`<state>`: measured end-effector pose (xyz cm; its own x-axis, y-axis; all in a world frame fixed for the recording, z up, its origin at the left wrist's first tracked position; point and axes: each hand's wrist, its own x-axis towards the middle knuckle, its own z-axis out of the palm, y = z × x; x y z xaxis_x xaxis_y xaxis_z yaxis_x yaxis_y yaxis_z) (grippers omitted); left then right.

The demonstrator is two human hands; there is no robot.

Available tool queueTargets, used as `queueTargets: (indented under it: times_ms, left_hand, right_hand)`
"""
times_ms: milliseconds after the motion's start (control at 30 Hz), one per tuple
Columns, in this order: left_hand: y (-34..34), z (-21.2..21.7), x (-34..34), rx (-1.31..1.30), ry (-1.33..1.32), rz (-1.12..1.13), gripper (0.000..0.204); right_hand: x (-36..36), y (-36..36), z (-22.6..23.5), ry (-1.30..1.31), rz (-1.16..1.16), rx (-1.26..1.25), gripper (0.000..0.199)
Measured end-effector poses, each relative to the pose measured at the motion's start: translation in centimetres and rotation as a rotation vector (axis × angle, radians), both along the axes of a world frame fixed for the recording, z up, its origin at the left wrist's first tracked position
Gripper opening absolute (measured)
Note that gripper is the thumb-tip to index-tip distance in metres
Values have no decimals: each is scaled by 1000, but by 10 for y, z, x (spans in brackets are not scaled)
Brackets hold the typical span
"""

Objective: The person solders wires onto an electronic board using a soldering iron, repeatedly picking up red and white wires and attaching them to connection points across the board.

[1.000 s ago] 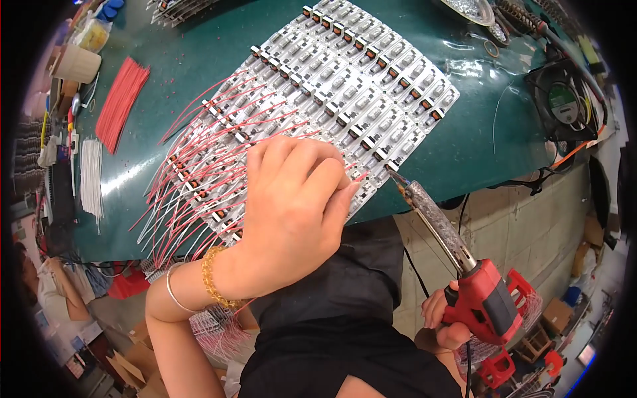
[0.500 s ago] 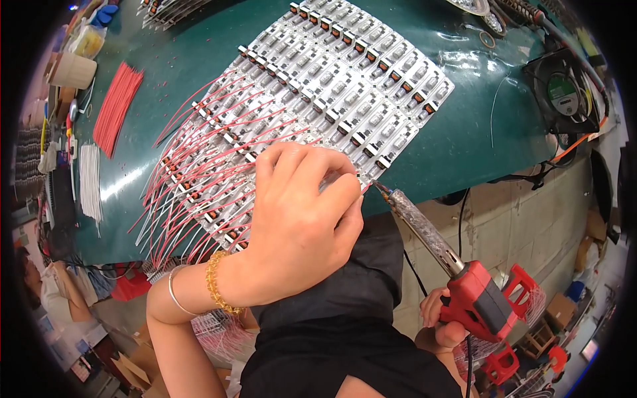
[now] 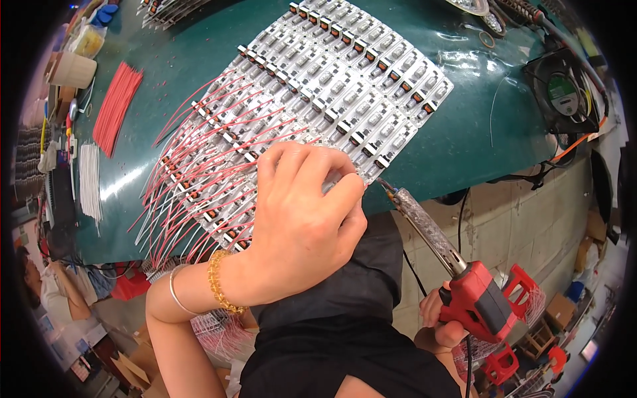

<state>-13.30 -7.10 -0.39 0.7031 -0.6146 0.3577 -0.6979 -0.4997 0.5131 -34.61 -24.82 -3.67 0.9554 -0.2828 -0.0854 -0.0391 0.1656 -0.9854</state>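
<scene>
Glossy dark-green table [image 3: 464,149] | flat white circuit-board panel [image 3: 352,76]: centre, reaching near edge | left hand [image 3: 304,215]: over panel's near part, fingers curled, cannot tell grip's contents | right hand [image 3: 440,330]: grip wrapped round red-and-black soldering iron [image 3: 479,302], near right

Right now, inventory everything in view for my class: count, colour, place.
circuit boards: many, white, mid-table
trailing wires: many, red and white, boards' left
soldering iron: one, red-black, right hand
red wire bundle: one, red, table's left
white wire bundle: one, white, below the red
tub: one, cream, upper left
dish: one, silver, top right
fan: one, black, table's right
table: one, green, under boards
boxes: several, brown, lower sides
co-worker: one, pale top, far left
edge clutter: uncounted, mixed, rim
bracelets: two, yellow and silvery, left wrist
left hand: one, bare, over boards' lower edge
right hand: one, bare, lower right
</scene>
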Motion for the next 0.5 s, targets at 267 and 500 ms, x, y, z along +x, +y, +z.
queueTargets:
  times_ms: [267,500]
  left_hand:
    - [8,6,2,-28,36,-3,14]
    - [128,35,38,179,-267,442,18]
  right_hand:
    - [24,8,7,-131,4,68,85]
    - [56,10,7,-369,-171,-190,71]
